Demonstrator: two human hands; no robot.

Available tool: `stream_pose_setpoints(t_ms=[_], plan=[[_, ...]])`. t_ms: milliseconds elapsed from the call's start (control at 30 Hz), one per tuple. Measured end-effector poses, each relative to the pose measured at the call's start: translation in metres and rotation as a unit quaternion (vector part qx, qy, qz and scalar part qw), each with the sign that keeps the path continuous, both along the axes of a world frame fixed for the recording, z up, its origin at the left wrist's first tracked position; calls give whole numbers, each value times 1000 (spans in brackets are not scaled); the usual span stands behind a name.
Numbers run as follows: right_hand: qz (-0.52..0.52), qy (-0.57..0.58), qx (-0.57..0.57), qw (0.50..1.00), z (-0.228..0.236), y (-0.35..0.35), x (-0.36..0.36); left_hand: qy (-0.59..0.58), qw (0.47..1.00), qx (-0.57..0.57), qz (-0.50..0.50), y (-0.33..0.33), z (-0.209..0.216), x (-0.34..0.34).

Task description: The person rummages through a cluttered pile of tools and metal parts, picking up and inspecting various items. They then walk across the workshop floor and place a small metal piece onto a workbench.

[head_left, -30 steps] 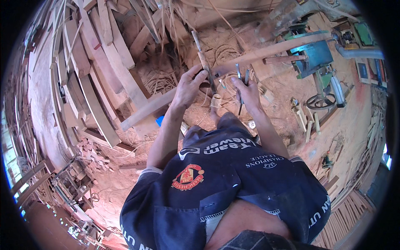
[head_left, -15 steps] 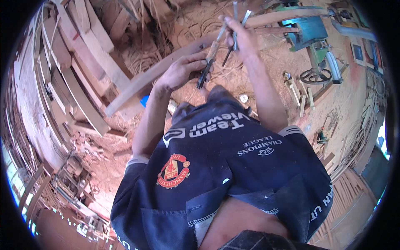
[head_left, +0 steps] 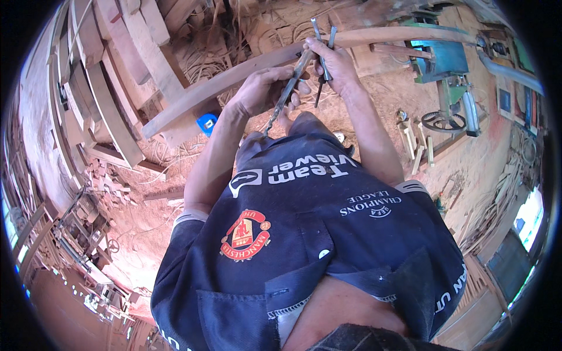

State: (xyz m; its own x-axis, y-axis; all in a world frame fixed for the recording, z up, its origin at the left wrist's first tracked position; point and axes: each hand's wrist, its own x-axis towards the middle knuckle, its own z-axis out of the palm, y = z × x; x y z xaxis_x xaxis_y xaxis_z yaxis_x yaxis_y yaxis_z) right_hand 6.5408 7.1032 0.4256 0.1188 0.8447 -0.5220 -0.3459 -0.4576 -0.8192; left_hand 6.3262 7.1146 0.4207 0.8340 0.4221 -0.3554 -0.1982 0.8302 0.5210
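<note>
A long, slim drill bit [head_left: 280, 106] with a twisted lower part slants between my hands, its lower end near my lap. My left hand [head_left: 260, 90] closes around its middle, thumb and fingers against it. At the upper end of the bit, the thumb of my right hand [head_left: 338, 67] presses on it. That hand also grips a few thin metal tools [head_left: 331, 40] with flared bright tips pointing up and a dark shank hanging below the fingers. Their exact kind is hard to make out. Both hands are above my knees, in front of a long curved wooden beam [head_left: 234, 79].
A blue tape measure [head_left: 206, 123] lies by the beam, left of my left forearm. Stacked boards [head_left: 111, 111] fill the left side. At right stands a teal machine [head_left: 440, 58] with a black handwheel [head_left: 443, 121]; small wood offcuts [head_left: 418, 153] lie near it. Sawdust covers the floor.
The long bit now stretches lower from my left hand, its twisted part showing where a dark end showed before. My right hand has come down and left slightly, its tools still held.
</note>
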Motion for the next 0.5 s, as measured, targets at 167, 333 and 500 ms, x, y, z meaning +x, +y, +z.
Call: stream_pose_setpoints(t_ms=[167,333,500], plan=[[-4,-56,-23,998,-6,-1,-6,9,1000,7,9,-1,1,-3],[5,-83,-44,996,-13,0,-4,38,999,11,22,-6,-4,-3],[-102,-87,-37,990,-24,12,18,13,998,49,-35,-14,-15,-17]])
